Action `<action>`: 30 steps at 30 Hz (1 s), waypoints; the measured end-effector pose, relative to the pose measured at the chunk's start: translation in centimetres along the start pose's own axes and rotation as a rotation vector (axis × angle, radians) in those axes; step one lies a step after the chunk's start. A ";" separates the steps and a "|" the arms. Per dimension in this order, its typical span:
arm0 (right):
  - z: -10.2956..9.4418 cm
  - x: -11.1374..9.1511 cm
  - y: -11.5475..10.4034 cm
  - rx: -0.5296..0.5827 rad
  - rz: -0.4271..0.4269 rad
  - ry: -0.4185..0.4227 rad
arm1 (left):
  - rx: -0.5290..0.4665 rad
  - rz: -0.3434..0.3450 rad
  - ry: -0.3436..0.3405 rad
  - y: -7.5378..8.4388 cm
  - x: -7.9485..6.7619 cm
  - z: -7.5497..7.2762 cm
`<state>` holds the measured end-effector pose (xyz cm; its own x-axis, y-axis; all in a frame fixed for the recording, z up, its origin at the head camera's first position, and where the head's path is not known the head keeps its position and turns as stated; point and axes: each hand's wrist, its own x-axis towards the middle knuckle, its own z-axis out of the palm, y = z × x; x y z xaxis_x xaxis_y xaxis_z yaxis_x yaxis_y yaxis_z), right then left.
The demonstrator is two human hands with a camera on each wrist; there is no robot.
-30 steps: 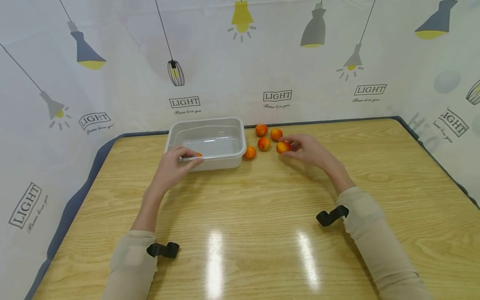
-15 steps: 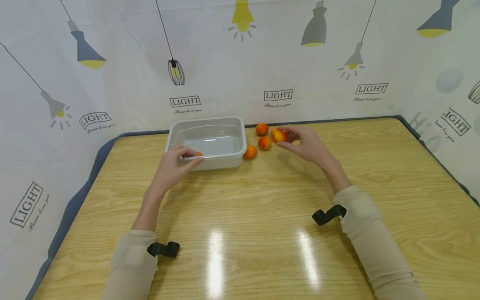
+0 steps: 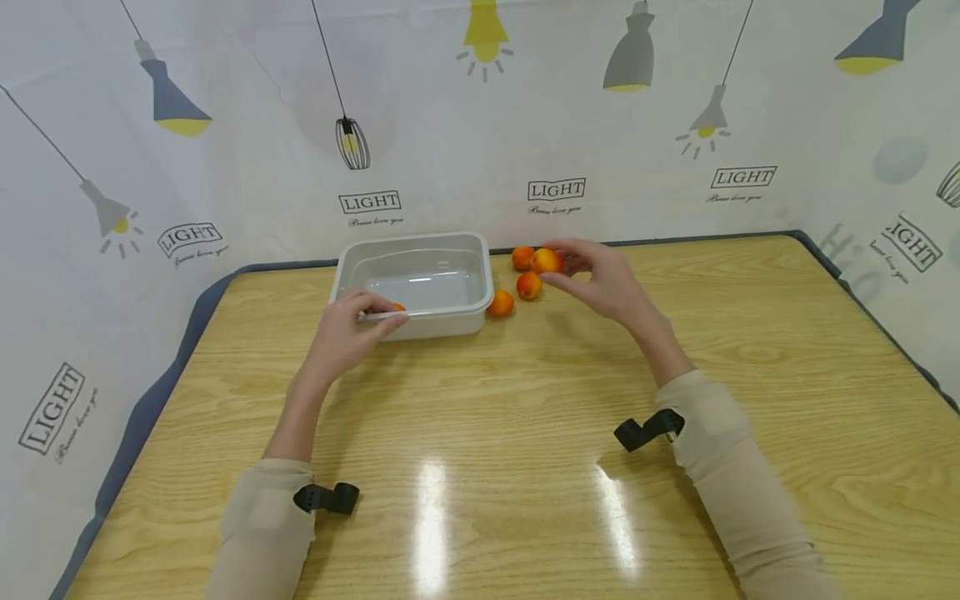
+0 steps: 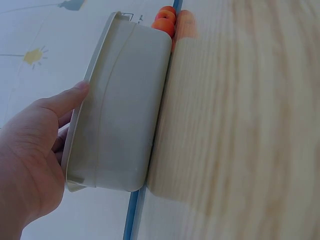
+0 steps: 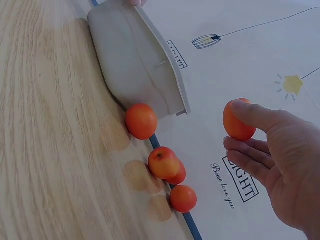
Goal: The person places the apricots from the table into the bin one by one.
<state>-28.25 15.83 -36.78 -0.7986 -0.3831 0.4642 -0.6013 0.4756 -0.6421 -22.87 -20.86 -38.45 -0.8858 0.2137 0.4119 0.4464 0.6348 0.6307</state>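
A pale grey plastic bin [image 3: 375, 250] stands near the table's back edge. My left hand [image 3: 345, 337] grips its front rim, thumb outside and fingers reaching inside. A bit of orange fruit [image 3: 399, 307] shows behind the rim by those fingers; the rest of it is hidden. My right hand [image 3: 600, 279] pinches a round orange-red fruit [image 5: 239, 120] between thumb and fingers, raised off the table. Several similar fruits lie right of the bin: one fruit [image 3: 501, 303] near its corner, another fruit [image 3: 529, 286] beyond, and a fruit [image 3: 522, 258] at the back.
The wooden table [image 3: 480, 400] ends at a dark blue edge [image 3: 675, 242] at the back. A white backdrop [image 3: 450, 167] printed with lamps rises behind it. Black wrist mounts [image 3: 649, 430] sit on both sleeves.
My right hand has lifted its fruit off the table and carried it left and away from me, over the other fruits. The left hand has stayed at the bin's rim.
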 end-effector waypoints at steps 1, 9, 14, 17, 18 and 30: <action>0.1 0.1 -0.2 0.008 -0.006 0.003 | 0.000 0.001 0.001 0.0 0.0 0.0; 0.8 0.7 -1.1 0.013 -0.018 -0.004 | 0.002 -0.006 -0.003 0.1 0.0 0.0; 1.2 0.9 -1.5 0.030 -0.028 -0.004 | 0.005 -0.010 -0.005 0.0 0.0 0.0; 1.4 1.2 -1.8 0.037 -0.035 -0.004 | 0.005 -0.015 -0.008 0.0 0.0 0.0; 1.5 1.2 -1.9 0.042 -0.038 -0.002 | 0.005 -0.016 -0.009 0.0 0.0 0.0; 2.6 1.8 -3.2 0.080 -0.031 0.011 | 0.002 -0.013 -0.007 0.1 0.0 0.0</action>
<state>-27.72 11.58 -35.42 -0.7802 -0.3873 0.4912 -0.6221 0.3987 -0.6738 -22.80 -20.79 -38.38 -0.8924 0.2105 0.3991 0.4346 0.6390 0.6347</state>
